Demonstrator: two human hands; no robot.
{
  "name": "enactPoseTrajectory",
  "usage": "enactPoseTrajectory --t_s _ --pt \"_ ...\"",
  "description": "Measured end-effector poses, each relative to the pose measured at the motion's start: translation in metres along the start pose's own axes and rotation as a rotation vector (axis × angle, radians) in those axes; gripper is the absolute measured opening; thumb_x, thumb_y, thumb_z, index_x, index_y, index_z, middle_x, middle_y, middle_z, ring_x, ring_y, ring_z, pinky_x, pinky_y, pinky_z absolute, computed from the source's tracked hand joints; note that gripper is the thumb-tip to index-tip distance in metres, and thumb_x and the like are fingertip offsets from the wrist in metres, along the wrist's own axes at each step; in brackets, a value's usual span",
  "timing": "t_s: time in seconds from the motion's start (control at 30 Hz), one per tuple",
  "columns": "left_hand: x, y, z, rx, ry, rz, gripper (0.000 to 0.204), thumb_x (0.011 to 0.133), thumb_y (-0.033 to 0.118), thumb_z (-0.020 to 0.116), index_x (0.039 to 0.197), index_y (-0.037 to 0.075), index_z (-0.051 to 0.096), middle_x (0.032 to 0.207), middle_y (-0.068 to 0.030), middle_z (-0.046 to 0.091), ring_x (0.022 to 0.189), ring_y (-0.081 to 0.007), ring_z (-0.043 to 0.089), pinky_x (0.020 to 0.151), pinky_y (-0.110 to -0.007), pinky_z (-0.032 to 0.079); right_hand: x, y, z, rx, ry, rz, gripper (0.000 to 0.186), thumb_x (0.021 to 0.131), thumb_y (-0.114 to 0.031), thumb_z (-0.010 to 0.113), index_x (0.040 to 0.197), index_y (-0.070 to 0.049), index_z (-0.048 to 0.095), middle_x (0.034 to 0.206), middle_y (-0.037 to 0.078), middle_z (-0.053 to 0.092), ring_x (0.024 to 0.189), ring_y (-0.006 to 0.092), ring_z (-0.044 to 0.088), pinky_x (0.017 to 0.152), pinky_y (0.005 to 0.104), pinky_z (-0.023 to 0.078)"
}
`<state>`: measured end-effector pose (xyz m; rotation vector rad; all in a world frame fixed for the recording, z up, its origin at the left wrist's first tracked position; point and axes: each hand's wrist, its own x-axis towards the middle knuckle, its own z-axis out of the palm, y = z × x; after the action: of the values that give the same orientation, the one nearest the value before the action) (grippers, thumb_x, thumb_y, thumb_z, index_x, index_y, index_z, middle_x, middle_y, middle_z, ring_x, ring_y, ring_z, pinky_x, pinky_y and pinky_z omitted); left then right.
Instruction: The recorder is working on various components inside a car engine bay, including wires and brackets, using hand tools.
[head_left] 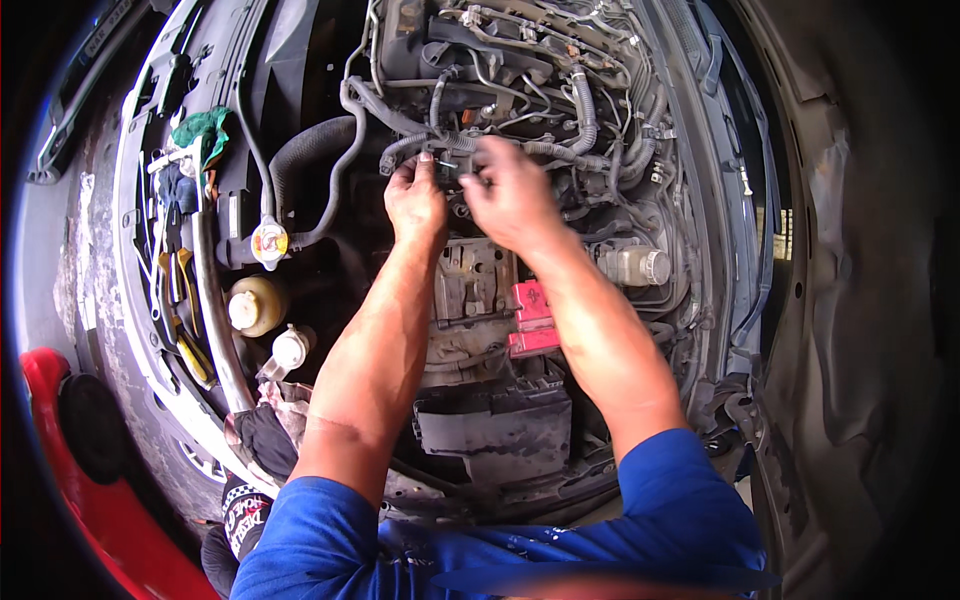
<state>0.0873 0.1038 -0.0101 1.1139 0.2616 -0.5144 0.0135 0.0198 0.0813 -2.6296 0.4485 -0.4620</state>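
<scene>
Head view: ribbed hose (460,144) lies beside the fingers (426,172)

Blue short-sleeved shirt (315,535), pale marks (524,543) on front, bare forearms (365,375)

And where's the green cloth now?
The green cloth lies in the head view's upper left, well left of the left hand, above and left of the round filler cap.

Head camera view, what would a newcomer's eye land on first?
The left hand and the blurred right hand, close together at upper centre against the dark engine. Next, the pinkish-red plastic covers, just left of the right forearm. Then the bright green cloth at upper left, above the yellow-handled tools.
</scene>
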Motion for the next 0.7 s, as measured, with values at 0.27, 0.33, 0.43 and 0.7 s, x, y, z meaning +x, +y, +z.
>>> enactPoseTrajectory --t_s 0.27,0.33,0.43,0.7 --pt "-0.002 0.011 0.019 0.214 0.292 -0.012 0.037 0.095 0.03 0.067 0.106 -0.005 0.068 0.098 -0.0162 0.073 0.088 -0.0238 0.068 0.084 -0.035 0.051 -0.092 0.107 -0.195 -0.4 0.467 0.27 0.043 0.086 -0.018 0.073 0.121 0.001 0.058 0.11 0.017 0.065 0.102 0.0279 0.064 0.087 0.038 0.052" --pt "-0.004 0.016 0.02 0.257 0.312 -0.035 0.037 0.095 0.03 0.067 0.107 -0.004 0.068 0.098 -0.0168 0.073 0.089 -0.0253 0.068 0.085 -0.035 0.051 -0.117 0.133 -0.237 -0.618 0.476 0.325 0.044 0.085 -0.019 0.073 0.119 0.004 0.06 0.112 0.022 0.063 0.104 0.0347 0.062 0.091 0.0429 0.05" --pt "-0.004 0.019 0.021 0.314 0.328 -0.042 0.037 0.094 0.031 0.067 0.109 -0.003 0.067 0.099 -0.017 0.073 0.091 -0.0267 0.069 0.086 -0.036 0.05 -0.146 0.162 -0.273 -0.89 0.447 0.405 0.052 0.085 -0.03 0.073 0.121 0.005 0.06 0.116 0.024 0.061 0.112 0.0406 0.057 0.099 0.0481 0.044" --pt "0.0 0.003 0.021 0.448 0.246 0.176 0.04 0.093 0.033 0.068 0.113 -0.003 0.069 0.103 -0.0173 0.073 0.092 -0.0254 0.069 0.087 -0.034 0.051 -0.158 0.193 -0.276 -0.984 0.4 0.327 0.055 0.089 -0.041 0.067 0.123 0.001 0.06 0.117 0.024 0.061 0.113 0.0427 0.055 0.099 0.0494 0.042"
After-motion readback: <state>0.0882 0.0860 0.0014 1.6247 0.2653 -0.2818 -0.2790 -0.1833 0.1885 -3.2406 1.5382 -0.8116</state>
